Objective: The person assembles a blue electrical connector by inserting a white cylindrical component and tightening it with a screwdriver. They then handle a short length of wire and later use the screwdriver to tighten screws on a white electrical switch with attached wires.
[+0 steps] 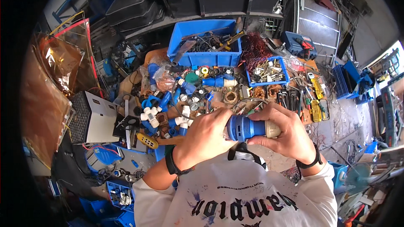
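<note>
Close in front of my chest I hold a blue industrial plug (249, 128) lying sideways, its beige collar at the right end. My left hand (206, 133) wraps round the plug's left end, with thumb and fingers on the rim. My right hand (283, 128) grips the beige end, its thumb below and its fingers above. The palm sides of both hands are hidden. Beyond them, on the cluttered table, lies a similar blue plug (219, 82) with a beige end. White and blue pipe fittings (152, 117) are heaped to the left of my left hand.
A large blue crate (206, 61) of tools and scrap stands at the back. Right of it sit a smaller blue tray (269, 83) of metal parts and a red wire bundle (257, 50). Hand tools and a yellow hex key holder (316, 111) line the table's right side. A yellow power strip (147, 140) lies left.
</note>
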`<state>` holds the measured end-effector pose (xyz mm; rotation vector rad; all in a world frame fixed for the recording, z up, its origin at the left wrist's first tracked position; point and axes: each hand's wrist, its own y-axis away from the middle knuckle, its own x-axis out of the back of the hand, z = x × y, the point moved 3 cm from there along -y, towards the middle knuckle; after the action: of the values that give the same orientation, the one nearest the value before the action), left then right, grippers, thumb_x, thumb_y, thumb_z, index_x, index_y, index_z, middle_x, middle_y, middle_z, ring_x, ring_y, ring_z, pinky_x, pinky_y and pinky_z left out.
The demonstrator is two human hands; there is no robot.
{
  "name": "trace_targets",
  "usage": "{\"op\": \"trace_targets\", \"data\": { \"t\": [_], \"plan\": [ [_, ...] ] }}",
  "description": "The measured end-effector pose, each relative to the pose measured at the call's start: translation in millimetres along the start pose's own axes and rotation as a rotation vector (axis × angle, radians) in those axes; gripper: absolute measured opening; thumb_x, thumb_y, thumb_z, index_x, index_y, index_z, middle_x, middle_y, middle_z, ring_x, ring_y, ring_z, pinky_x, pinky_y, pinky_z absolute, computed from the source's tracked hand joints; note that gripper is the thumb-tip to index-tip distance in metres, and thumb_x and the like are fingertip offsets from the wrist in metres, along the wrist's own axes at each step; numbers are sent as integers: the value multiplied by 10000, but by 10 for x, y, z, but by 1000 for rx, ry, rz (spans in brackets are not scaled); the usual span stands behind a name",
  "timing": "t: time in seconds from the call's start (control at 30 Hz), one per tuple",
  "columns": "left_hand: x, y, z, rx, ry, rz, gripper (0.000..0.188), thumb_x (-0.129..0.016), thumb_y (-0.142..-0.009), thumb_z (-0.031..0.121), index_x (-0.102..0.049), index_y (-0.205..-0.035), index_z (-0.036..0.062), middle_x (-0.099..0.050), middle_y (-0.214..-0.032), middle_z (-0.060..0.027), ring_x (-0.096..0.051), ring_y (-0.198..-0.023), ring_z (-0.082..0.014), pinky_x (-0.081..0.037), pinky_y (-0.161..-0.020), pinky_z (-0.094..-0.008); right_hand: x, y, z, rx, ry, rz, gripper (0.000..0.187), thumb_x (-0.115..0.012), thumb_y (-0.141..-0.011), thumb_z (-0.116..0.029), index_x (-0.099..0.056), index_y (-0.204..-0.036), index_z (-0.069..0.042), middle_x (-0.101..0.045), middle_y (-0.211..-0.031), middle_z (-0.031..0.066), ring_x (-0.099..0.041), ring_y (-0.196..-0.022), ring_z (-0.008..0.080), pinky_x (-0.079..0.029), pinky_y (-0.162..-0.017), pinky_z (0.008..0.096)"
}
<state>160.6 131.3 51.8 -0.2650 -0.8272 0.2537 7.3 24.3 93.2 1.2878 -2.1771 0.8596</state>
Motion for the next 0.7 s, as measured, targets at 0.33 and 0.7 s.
{"op": "trace_targets", "data": {
  "t": [0.33, 0.7],
  "plan": [
    [20, -52, 0, 44, 69, -66, 373, -766, -663, 181, -541, -909, 13, -626, -826, -180, -634, -713, -360, -507, -597, -430, -17, -45, 39, 36, -33, -51, 433, -828, -654, -210, -629, -1003, -49, -623, -938, 84, -629, -872, 273, -516, -749, 356],
    [-66, 4, -106, 14, -67, -40, 455, -748, -673, 99, -479, -1022, -12, -609, -894, -186, -640, -784, -343, -515, -647, -412, -45, -127, 64, -64, -59, -92, 435, -826, -656, -157, -629, -1027, -45, -653, -983, 95, -634, -913, 275, -500, -796, 361]
  ]
}}
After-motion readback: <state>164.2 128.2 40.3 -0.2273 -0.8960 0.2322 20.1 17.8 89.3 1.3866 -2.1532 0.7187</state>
